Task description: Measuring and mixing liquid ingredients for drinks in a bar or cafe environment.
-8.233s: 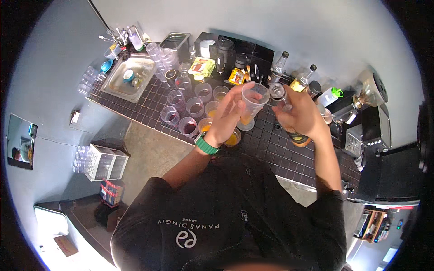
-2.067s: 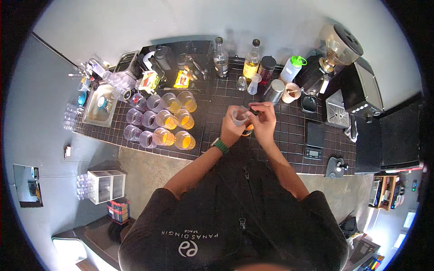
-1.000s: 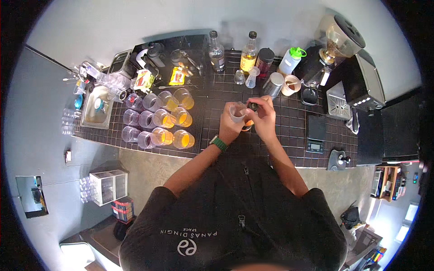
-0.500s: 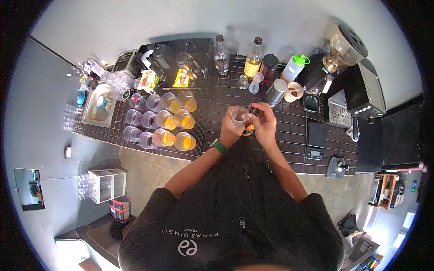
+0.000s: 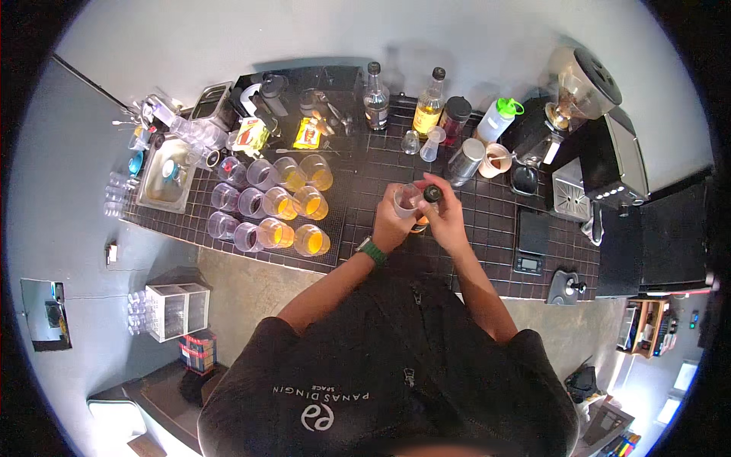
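In my left hand [image 5: 387, 230], closed around it, is a small clear cup [image 5: 406, 198]. Close beside it, my right hand [image 5: 450, 222] grips the top of a bottle with a black cap [image 5: 432, 193]; part of an orange label shows below, and the rest of the bottle is hidden by my hands. To the left stand rows of clear plastic cups [image 5: 251, 202], the right-hand ones holding orange liquid [image 5: 311, 240]. Past my hands are two small clear measuring cups [image 5: 432, 145], a dark bottle [image 5: 376, 99] and a bottle with a yellow label [image 5: 428, 110].
A metal shaker [image 5: 464, 161], a tub with brown powder [image 5: 496, 161] and a green-topped squeeze bottle [image 5: 499, 119] stand behind at right. Farther right are a grinder [image 5: 575, 91], an espresso machine [image 5: 609, 164] and a scale [image 5: 531, 242]. A sink [image 5: 165, 181] is at far left.
The black cap shows more fully between my right fingers, and my right hand has shifted slightly. The left hand still holds the small cup. The whole view has moved a little.
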